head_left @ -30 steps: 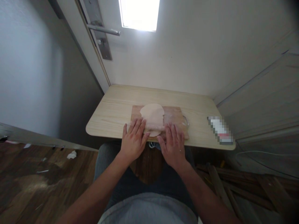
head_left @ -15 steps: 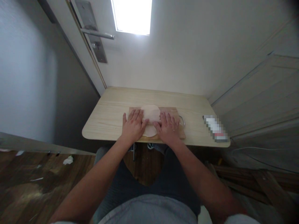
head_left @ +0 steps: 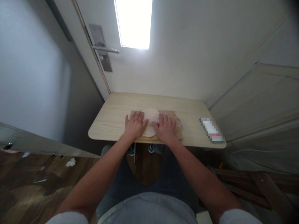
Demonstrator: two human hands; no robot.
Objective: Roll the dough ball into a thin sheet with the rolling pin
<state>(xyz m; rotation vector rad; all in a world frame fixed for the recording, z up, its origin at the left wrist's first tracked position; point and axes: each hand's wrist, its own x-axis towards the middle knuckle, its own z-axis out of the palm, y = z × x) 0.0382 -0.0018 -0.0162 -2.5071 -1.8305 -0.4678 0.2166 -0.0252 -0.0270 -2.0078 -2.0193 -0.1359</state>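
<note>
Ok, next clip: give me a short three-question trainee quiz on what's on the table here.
1. True or false: both hands, the left hand and the right hand, lie flat, palms down, over the cutting board.
2. What lies between the hands? A) a knife B) flattened dough C) a bowl
3. Which side of the board shows a metal ring handle?

Key: 1. True. 2. B. 3. The person's right side; the blurred-out object lies further right on the table.
</note>
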